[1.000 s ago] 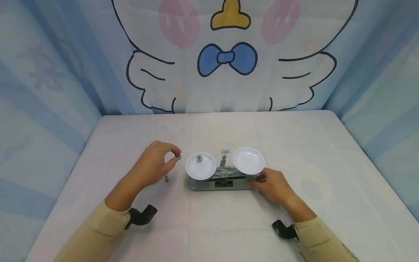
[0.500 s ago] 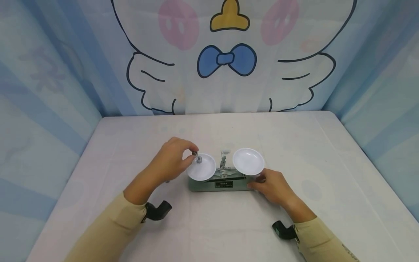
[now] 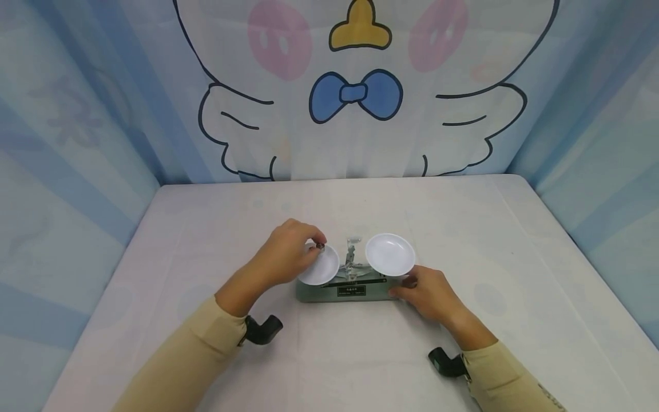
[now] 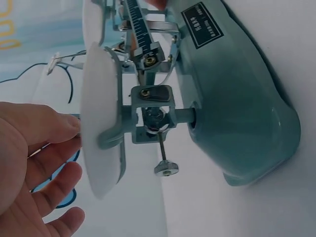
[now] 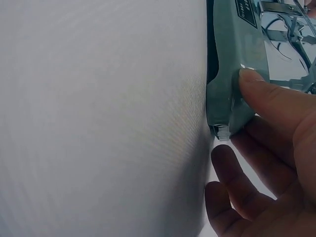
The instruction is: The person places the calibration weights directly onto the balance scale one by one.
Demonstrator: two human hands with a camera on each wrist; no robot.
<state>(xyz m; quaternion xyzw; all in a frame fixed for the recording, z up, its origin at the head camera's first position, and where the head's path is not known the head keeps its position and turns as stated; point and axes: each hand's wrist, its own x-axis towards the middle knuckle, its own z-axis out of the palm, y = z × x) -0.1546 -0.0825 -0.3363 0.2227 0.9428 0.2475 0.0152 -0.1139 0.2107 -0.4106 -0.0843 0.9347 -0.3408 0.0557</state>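
Note:
A balance scale with a green base (image 3: 329, 292) and two white pans stands on the table. Over its left pan (image 3: 321, 272), my left hand (image 3: 288, 252) pinches a small dark metal piece (image 3: 320, 246) between thumb and forefinger. The left wrist view has the thumb (image 4: 61, 127) right at the pan's face, with the piece almost wholly hidden. My right hand (image 3: 429, 292) grips the right end of the base. In the right wrist view its thumb (image 5: 261, 91) presses the front, with fingers behind. The right pan (image 3: 390, 254) holds nothing visible.
The white table (image 3: 360, 355) surrounds the scale. A printed curtain (image 3: 355, 143) hangs behind its far edge. Black wrist cameras (image 3: 264, 330) stick out from both sleeves. An adjusting screw (image 4: 166, 168) projects from the left end of the beam.
My left hand has moved right with the small metal piece, from beside the left pan to over it. It now covers the silver piece seen there earlier. My right hand stays put.

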